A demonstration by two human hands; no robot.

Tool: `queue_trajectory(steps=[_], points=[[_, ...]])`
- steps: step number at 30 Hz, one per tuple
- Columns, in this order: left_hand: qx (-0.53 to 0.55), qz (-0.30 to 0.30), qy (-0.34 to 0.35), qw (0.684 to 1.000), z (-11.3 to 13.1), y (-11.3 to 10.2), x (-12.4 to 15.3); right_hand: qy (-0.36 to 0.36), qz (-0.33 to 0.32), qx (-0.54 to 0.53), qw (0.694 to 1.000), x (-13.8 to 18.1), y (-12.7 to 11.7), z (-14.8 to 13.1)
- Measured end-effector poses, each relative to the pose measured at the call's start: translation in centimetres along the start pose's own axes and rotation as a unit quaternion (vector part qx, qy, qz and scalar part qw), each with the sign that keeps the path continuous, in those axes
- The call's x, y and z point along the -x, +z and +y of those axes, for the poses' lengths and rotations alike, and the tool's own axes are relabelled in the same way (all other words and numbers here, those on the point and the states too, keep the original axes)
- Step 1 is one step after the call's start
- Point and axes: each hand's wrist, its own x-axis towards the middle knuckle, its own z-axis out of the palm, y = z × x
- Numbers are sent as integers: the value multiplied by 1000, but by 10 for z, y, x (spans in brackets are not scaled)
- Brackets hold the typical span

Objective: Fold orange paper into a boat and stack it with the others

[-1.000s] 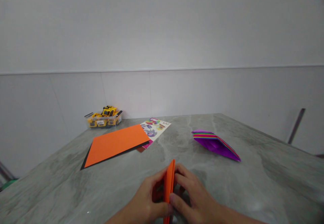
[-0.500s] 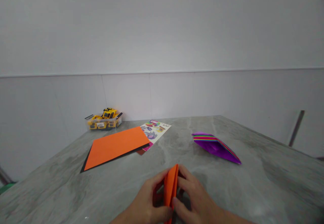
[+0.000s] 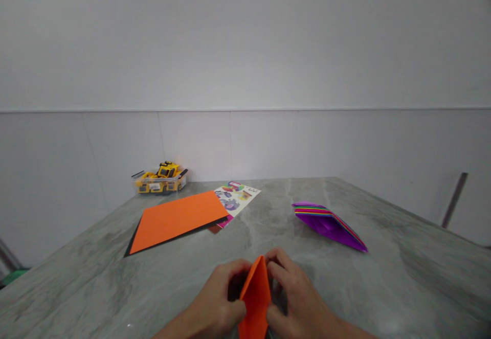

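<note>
A folded piece of orange paper [image 3: 255,298] stands on edge near the front of the grey table [image 3: 402,277], tilted so one face shows. My left hand [image 3: 218,303] pinches it from the left and my right hand [image 3: 297,300] pinches it from the right, fingers curled round its top corner. The lower end of the paper runs off the bottom of the picture.
A flat orange sheet [image 3: 178,219] lies on a black sheet at the back left, with a printed instruction leaflet [image 3: 236,197] beside it. A box of yellow toy vehicles [image 3: 161,179] stands against the wall. A stack of folded coloured papers, purple on top [image 3: 329,224], lies to the right.
The folded orange paper, first seen edge-on as a thin strip, has turned or opened so a broad face shows. Both hands stayed on it, shifting slightly lower.
</note>
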Motion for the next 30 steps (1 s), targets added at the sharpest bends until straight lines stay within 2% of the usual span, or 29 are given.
queue_trajectory(steps=[4, 10, 12, 16, 22, 30], points=[[-44, 34, 2, 998, 0, 2, 1, -4, 9, 16, 1000, 3, 3, 5], [-59, 67, 19, 996, 0, 8, -1, -123, 28, 82, 989, 11, 5, 21], [-59, 74, 22, 995, -4, 8, -2, -135, 10, 103, 985, 12, 3, 22], [-49, 76, 24, 996, -10, 7, -3, -173, -75, 121, 975, 9, 0, 24], [-21, 93, 22, 995, -12, 8, -4, -186, -72, 143, 970, 4, 7, 28], [0, 108, 26, 994, -10, 4, -6, -200, -67, 135, 968, 4, 3, 21]])
